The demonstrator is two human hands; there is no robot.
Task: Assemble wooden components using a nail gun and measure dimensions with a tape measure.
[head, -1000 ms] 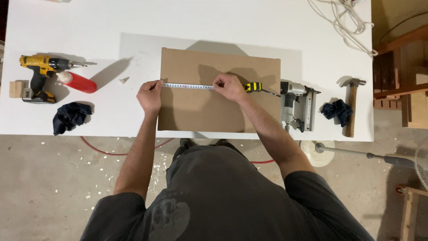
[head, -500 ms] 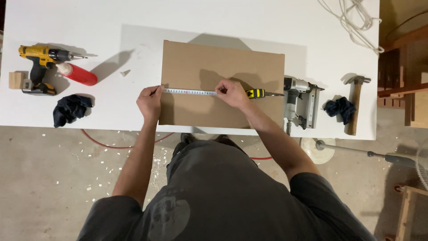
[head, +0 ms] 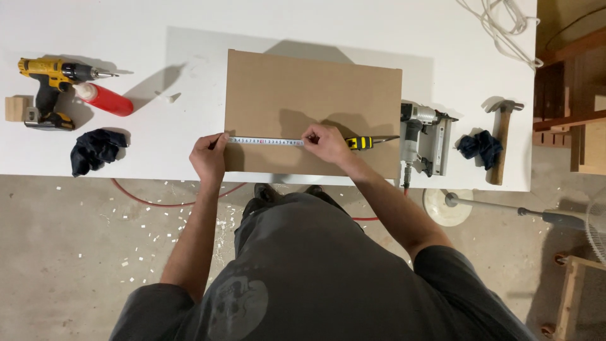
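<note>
A brown rectangular board lies flat on the white table. A tape measure blade stretches across the board's near part. My left hand pins the blade's end at the board's left edge. My right hand presses the blade down near the middle. Just right of that hand lies a yellow and black utility knife on the board.
A grey nail gun sits right of the board, then a dark rag and a hammer. At left are a yellow drill, a red bottle, a wood block and another dark rag. White rope lies far right.
Both hands and the tape have shifted toward the board's near edge. The view has tilted slightly.
</note>
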